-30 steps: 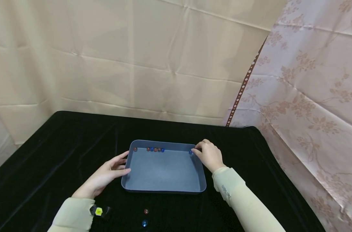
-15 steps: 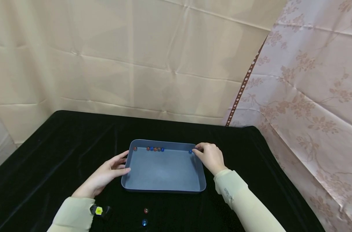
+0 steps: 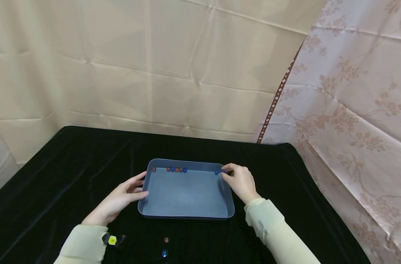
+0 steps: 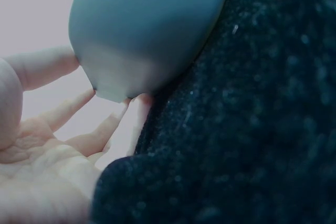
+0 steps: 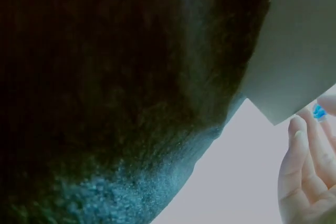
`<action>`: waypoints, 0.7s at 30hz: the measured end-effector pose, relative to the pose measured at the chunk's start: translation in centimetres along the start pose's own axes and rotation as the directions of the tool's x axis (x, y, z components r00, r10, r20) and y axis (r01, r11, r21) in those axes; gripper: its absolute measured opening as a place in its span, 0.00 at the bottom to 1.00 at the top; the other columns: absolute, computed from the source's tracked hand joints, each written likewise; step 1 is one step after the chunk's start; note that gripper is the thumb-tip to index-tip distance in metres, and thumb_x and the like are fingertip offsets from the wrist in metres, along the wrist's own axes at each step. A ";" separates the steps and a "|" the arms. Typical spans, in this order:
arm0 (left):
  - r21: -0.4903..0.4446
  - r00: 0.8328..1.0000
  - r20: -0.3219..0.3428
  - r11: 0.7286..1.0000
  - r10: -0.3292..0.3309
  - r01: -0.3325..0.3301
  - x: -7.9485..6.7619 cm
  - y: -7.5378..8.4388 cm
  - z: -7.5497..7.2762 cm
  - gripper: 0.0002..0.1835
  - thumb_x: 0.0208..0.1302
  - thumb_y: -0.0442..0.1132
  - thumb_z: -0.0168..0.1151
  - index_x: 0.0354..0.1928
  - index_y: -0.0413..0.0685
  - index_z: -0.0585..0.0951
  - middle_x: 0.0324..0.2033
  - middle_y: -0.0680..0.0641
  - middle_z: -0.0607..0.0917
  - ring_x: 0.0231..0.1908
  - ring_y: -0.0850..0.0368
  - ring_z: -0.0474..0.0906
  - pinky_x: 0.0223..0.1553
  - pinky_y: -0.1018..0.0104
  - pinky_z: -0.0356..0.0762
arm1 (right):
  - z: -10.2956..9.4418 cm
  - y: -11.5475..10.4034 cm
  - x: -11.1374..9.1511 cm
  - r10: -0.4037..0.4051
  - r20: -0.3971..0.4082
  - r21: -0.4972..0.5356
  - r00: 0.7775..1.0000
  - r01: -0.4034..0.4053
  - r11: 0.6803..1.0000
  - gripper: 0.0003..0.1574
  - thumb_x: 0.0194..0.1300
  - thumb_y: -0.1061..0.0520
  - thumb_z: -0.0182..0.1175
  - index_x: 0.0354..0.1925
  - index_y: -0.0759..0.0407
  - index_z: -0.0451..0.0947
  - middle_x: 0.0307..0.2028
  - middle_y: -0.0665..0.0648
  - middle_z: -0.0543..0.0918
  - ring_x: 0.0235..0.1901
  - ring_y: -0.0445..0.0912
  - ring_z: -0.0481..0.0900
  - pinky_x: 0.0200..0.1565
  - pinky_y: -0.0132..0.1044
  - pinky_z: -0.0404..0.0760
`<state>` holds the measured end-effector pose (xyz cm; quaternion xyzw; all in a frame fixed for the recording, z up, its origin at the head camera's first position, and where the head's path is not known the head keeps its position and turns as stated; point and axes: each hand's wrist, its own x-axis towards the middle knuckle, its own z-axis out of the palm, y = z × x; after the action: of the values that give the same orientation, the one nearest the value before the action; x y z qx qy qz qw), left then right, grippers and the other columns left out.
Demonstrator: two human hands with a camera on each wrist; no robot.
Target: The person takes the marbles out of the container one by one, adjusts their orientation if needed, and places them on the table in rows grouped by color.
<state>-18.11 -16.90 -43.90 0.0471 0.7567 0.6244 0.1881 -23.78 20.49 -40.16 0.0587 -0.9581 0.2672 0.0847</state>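
Observation:
A shallow blue-grey tray sits on a black cloth. My left hand holds its left side, thumb at the rim and fingers against the outer wall; the left wrist view shows the fingertips at the tray's edge. Over the tray's back right corner, my right hand pinches a blue marble between thumb and fingers. Just left of those fingertips lies another blue marble. Along the back wall runs a short row of red-brown and blue marbles. A lone red-brown marble rests in the back left corner.
In front of the tray, a reddish marble and a clear blue marble lie on the black cloth. A cream curtain hangs behind the table, with a pink floral curtain on the right.
My right hand has shifted slightly right and toward me, showing the blue marble at its fingertips apart from the one left of it. The left hand and tray have stayed put.

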 end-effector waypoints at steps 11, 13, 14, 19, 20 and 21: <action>-0.003 1.000 0.001 1.000 0.002 -0.002 -0.1 -0.1 0.1 0.41 0.69 0.43 0.59 0.79 0.50 0.50 0.71 0.29 0.59 0.66 0.35 0.67 0.66 0.35 0.65 | -0.3 0.3 -0.9 0.004 0.005 0.056 1.000 -0.005 0.998 0.13 0.63 0.54 0.66 0.46 0.56 0.85 0.41 0.54 0.88 0.27 0.41 0.79 0.30 0.33 0.79; -0.004 1.000 0.002 1.000 0.003 -0.003 -0.1 -0.2 0.1 0.41 0.69 0.43 0.59 0.79 0.50 0.50 0.71 0.29 0.59 0.66 0.35 0.67 0.66 0.35 0.65 | -0.4 0.3 -1.0 -0.001 -0.003 0.070 1.000 0.001 0.998 0.13 0.62 0.55 0.67 0.45 0.56 0.85 0.41 0.54 0.88 0.27 0.41 0.78 0.29 0.33 0.78; -0.004 1.000 0.004 1.000 0.003 -0.003 -0.1 -0.2 0.1 0.41 0.69 0.43 0.59 0.79 0.50 0.50 0.71 0.29 0.59 0.66 0.35 0.67 0.66 0.35 0.65 | -0.4 0.3 -1.1 -0.005 -0.007 0.078 1.000 0.006 0.997 0.13 0.62 0.55 0.67 0.45 0.56 0.85 0.40 0.54 0.88 0.26 0.40 0.78 0.29 0.32 0.78; 0.003 1.000 0.005 1.000 0.004 -0.004 0.1 -0.3 0.0 0.41 0.70 0.44 0.59 0.79 0.51 0.50 0.72 0.30 0.59 0.67 0.35 0.66 0.67 0.33 0.63 | -0.5 0.3 -1.4 -0.028 -0.013 0.117 1.000 0.029 0.993 0.12 0.62 0.57 0.67 0.45 0.58 0.85 0.40 0.55 0.87 0.27 0.40 0.79 0.29 0.30 0.79; 0.004 1.000 0.005 1.000 0.005 -0.005 0.1 -0.3 0.0 0.42 0.70 0.44 0.59 0.79 0.51 0.50 0.72 0.30 0.59 0.67 0.34 0.66 0.67 0.33 0.62 | -0.5 0.2 -1.5 -0.031 -0.010 0.123 0.999 0.032 0.992 0.12 0.62 0.57 0.67 0.45 0.58 0.85 0.40 0.55 0.87 0.27 0.41 0.79 0.29 0.30 0.79; 0.005 1.000 0.006 1.000 0.007 -0.007 0.1 -0.3 -0.1 0.42 0.70 0.44 0.59 0.79 0.51 0.50 0.72 0.30 0.59 0.67 0.34 0.66 0.67 0.33 0.62 | -0.6 0.2 -1.6 -0.036 -0.007 0.128 0.999 0.036 0.991 0.12 0.62 0.57 0.67 0.45 0.57 0.85 0.40 0.55 0.87 0.27 0.41 0.79 0.28 0.30 0.79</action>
<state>-18.20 -16.97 -44.17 0.0520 0.7575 0.6231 0.1879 -22.15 21.04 -40.08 0.0806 -0.9376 0.3266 0.0878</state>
